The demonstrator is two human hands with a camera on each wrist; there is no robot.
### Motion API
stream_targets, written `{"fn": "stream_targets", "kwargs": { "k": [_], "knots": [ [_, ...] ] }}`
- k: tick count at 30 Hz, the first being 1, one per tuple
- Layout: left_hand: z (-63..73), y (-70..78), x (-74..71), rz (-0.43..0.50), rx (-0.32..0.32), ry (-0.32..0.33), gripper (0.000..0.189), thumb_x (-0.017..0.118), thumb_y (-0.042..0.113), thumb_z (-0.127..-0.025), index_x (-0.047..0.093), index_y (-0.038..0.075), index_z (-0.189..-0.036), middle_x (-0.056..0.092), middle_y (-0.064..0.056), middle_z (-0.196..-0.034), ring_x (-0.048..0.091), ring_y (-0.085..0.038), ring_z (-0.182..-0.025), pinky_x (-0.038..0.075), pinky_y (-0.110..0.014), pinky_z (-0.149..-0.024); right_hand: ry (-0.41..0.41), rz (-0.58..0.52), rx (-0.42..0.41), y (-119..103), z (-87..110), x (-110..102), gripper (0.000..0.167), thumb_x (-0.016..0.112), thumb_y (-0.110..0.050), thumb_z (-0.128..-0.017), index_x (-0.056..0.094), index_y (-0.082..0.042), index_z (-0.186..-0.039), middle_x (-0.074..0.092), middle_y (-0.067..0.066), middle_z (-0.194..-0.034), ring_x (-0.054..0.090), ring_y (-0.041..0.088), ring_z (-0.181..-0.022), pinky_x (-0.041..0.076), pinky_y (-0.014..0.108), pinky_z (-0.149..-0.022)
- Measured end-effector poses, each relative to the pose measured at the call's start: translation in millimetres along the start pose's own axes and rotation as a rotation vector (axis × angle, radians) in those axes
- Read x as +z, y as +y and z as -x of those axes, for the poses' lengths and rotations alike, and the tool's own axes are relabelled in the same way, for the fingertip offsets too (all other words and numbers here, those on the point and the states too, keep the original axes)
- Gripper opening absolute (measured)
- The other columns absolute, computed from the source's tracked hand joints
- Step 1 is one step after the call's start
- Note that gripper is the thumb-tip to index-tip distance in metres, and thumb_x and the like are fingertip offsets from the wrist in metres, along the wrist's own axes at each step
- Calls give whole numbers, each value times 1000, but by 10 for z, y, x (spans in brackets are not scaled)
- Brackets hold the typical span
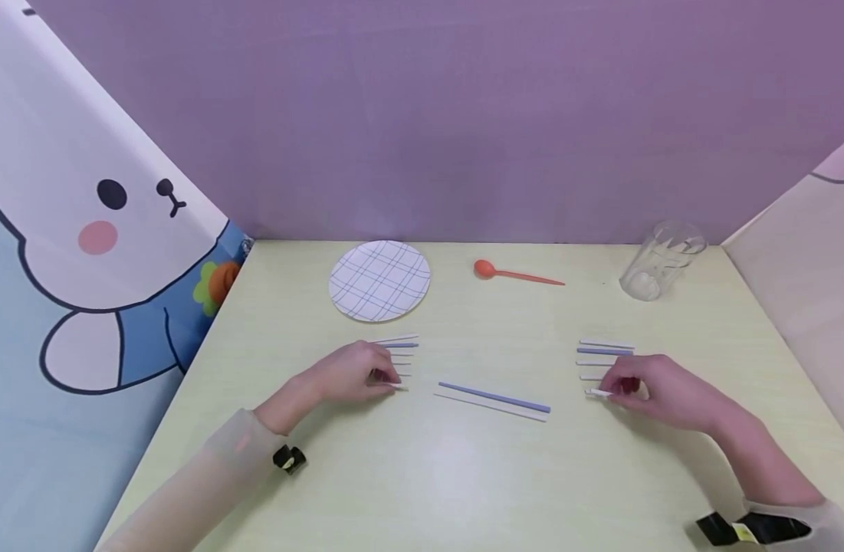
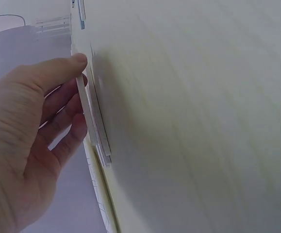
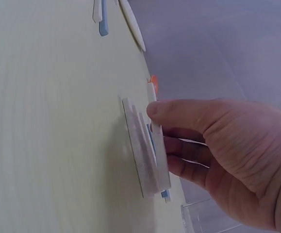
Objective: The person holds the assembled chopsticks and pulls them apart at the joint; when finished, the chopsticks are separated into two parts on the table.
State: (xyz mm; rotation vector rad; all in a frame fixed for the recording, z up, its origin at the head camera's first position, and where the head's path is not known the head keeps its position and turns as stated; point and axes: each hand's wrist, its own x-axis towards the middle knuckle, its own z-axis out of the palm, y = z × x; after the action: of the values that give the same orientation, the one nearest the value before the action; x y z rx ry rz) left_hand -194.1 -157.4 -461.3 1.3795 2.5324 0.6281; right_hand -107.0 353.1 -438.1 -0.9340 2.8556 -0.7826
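My left hand (image 1: pixel 356 373) pinches a thin white stick (image 2: pixel 85 104) between thumb and fingers, at the near end of a row of sticks. That row has several white sticks and one blue stick (image 1: pixel 409 345), partly covered by the hand. On the right, my right hand (image 1: pixel 673 395) pinches another white stick (image 3: pixel 160 150), which looks raised at the near end of a similar row. A blue stick (image 1: pixel 604 352) lies toward the far end of that row. Between the hands, a longer-looking blue stick (image 1: pixel 494 397) and a white stick (image 1: pixel 489 407) lie slanted side by side.
Toward the back of the table stand or lie a round checked plate (image 1: pixel 379 281), an orange spoon (image 1: pixel 525 276) and a clear glass (image 1: pixel 659 264). A purple backdrop (image 1: pixel 463 123) rises behind the table's far edge.
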Motion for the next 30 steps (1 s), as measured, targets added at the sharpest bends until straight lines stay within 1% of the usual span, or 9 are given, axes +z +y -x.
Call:
{"fn": "stream_targets", "kwargs": {
  "k": [5, 9, 13, 18, 21, 23, 25, 27, 30],
  "knots": [
    [-2, -11, -6, 47, -13, -18, 5, 84, 12, -90, 81, 14, -94, 76, 5, -89, 62, -1, -78, 55, -19, -74, -48, -27, -22, 35, 16, 33, 31, 85, 2, -83, 77, -25, -96, 65, -23, -87, 55, -8, -79, 53, 21, -67],
    [-4, -29, -2, 49, -23, -28, 5, 84, 13, -90, 81, 15, -92, 76, 6, -87, 61, -1, -77, 55, -18, -73, -72, -44, -42, 62, 15, 54, 27, 86, 0, -84, 78, -24, -96, 67, -20, -88, 56, -9, -79, 54, 21, -66],
    [-5, -37, -4, 36, -25, -15, 5, 85, 14, -90, 81, 15, -93, 76, 6, -88, 63, -2, -79, 55, -19, -75, -93, -41, -36, 67, 2, 52, 24, 87, -2, -84, 79, -22, -96, 69, -19, -89, 56, -9, -79, 54, 21, -65],
    [-8, -38, -13, 38, -23, -1, 6, 85, 15, -90, 81, 15, -94, 76, 6, -89, 64, -2, -80, 56, -19, -76, -112, -31, -14, 47, -12, 41, 26, 85, -2, -85, 78, -24, -94, 67, -20, -86, 55, -9, -77, 53, 21, -65],
    [-15, -44, -11, 40, -9, 5, 7, 86, 14, -89, 81, 15, -94, 76, 7, -89, 64, -2, -79, 55, -19, -76, -119, -32, -12, 29, -29, 32, 28, 85, -1, -84, 76, -26, -93, 64, -21, -84, 55, -7, -75, 52, 20, -64],
    [-26, -44, -9, 41, 5, 11, 7, 86, 14, -89, 81, 15, -93, 76, 7, -88, 64, -2, -79, 56, -19, -75, -110, -29, -23, 15, -54, 31, 29, 85, 0, -84, 75, -25, -93, 62, -21, -83, 55, -6, -75, 51, 20, -64],
    [-54, -39, -3, 40, 20, 16, 5, 85, 15, -90, 80, 15, -93, 76, 7, -88, 64, -2, -79, 56, -18, -75, -91, -23, -36, -3, -95, 33, 29, 84, 1, -84, 76, -25, -93, 62, -21, -83, 55, -5, -74, 51, 20, -63],
    [-99, -13, 0, 33, 23, 20, 4, 83, 17, -92, 80, 15, -93, 76, 8, -89, 64, -1, -79, 56, -18, -76, -79, -26, -48, -26, -149, 43, 27, 84, 0, -85, 76, -24, -94, 61, -21, -83, 54, -4, -74, 50, 20, -64],
    [-204, 58, -2, 32, 4, 33, 4, 80, 19, -95, 81, 15, -93, 75, 10, -88, 63, -1, -78, 55, -18, -76, -77, -46, -63, -64, -248, 70, 25, 82, 0, -87, 76, -23, -95, 62, -20, -83, 54, -4, -74, 50, 20, -64]
  ]
}}
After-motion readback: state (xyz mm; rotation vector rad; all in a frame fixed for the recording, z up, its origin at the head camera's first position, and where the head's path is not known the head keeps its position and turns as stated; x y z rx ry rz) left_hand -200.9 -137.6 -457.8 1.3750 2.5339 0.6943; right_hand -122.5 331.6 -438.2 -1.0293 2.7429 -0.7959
